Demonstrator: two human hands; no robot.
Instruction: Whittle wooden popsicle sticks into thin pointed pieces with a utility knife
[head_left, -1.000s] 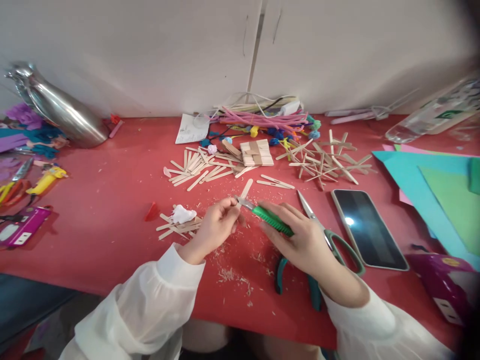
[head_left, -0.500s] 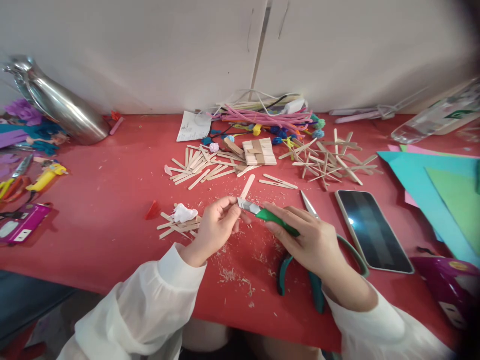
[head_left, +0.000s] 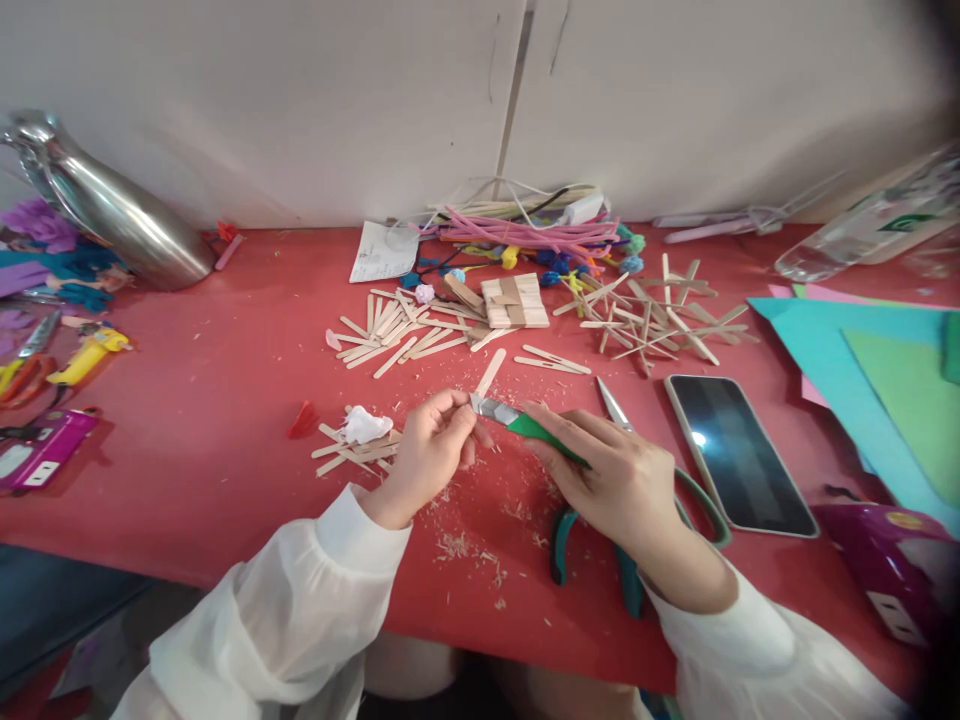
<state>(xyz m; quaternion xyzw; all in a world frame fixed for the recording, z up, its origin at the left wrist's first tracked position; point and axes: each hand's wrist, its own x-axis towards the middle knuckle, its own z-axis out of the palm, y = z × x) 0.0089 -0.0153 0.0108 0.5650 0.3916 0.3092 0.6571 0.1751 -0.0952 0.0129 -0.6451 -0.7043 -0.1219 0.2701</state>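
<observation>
Compared with the picture from a second ago, the green knife (head_left: pixel 529 427) has rolled in the right hand (head_left: pixel 616 468), so its blade (head_left: pixel 498 411) shows broader and the ridged grip is largely hidden under the fingers. The left hand (head_left: pixel 429 450) pinches the near end of a wooden stick (head_left: pixel 490 372) between thumb and fingers; the stick points to one o'clock from there. The right hand wraps the knife handle from the blade's four o'clock. Blade and stick meet right at the left fingertips; whether the edge bites cannot be told.

For clean work, the blade is best kept at a shallow angle, taking thin slivers in light strokes, with the left fingertips drawn back from the edge. A firm pinch should stop the thin wood twisting. The wood shavings (head_left: pixel 455 546) at six o'clock and the scissors (head_left: pixel 613 403) at three are best kept clear of the stroke.
</observation>
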